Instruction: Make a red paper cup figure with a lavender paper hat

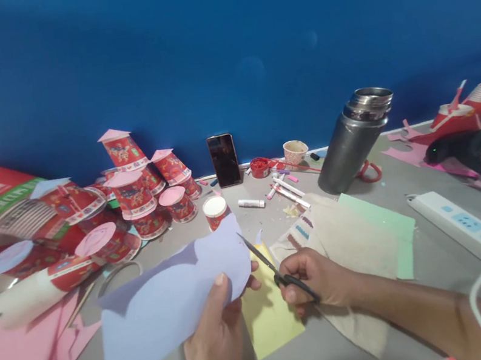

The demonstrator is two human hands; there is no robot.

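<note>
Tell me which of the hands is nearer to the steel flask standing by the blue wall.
Right. The right hand, holding black scissors, lies below and just left of the steel flask. The left hand, gripping the lavender paper, sits further left and lower.

A lavender paper sheet [169, 305] lies just left of the black scissors [279, 272]. Below the scissors sits yellow paper [271, 322]; far left, red patterned cups [132, 195] carry pink lids.

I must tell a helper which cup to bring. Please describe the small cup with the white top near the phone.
Find the black phone leaning upright on the blue wall. Just in front of it, slightly left, one small red cup stands alone on the grey table. Unlike the stacked cups to its left, its top is white, not pink.
</note>
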